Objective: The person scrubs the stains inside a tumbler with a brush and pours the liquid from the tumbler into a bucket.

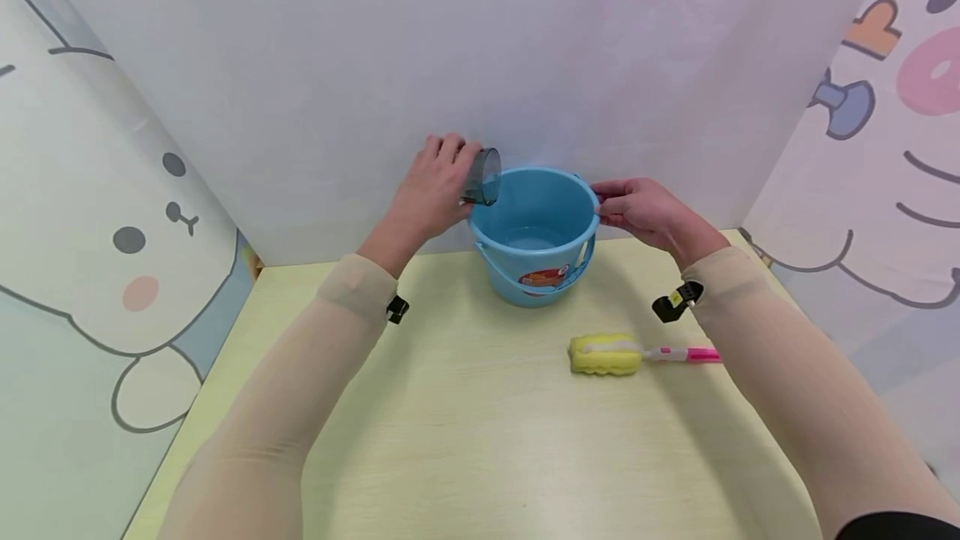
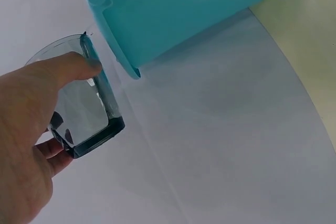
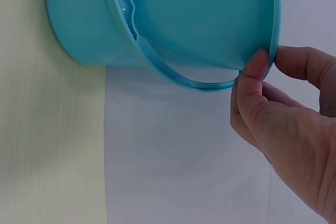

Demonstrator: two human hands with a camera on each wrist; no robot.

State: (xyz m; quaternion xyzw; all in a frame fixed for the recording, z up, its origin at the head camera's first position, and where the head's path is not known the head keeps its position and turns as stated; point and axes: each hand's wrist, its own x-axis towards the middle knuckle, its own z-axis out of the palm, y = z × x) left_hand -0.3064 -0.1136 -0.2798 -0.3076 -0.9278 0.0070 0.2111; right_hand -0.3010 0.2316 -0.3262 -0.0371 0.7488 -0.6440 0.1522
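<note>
A blue bucket (image 1: 534, 252) stands upright at the back of the table, with its handle hanging down in front and some clear liquid at its bottom. My left hand (image 1: 437, 190) grips a grey-tinted clear cup (image 2: 84, 103), tipped on its side with its mouth toward the bucket's left rim. The left wrist view shows the thumb along the cup's side and other fingers behind it. At the opposite side, my right hand (image 3: 286, 114) pinches the bucket's rim between thumb and fingers, near where the handle joins.
A yellow sponge brush (image 1: 606, 355) with a white and pink handle lies on the table (image 1: 480, 448) in front of the bucket, partly behind the right forearm. A pale wall sheet rises right behind the bucket, and cartoon-printed panels (image 1: 112, 215) flank both sides.
</note>
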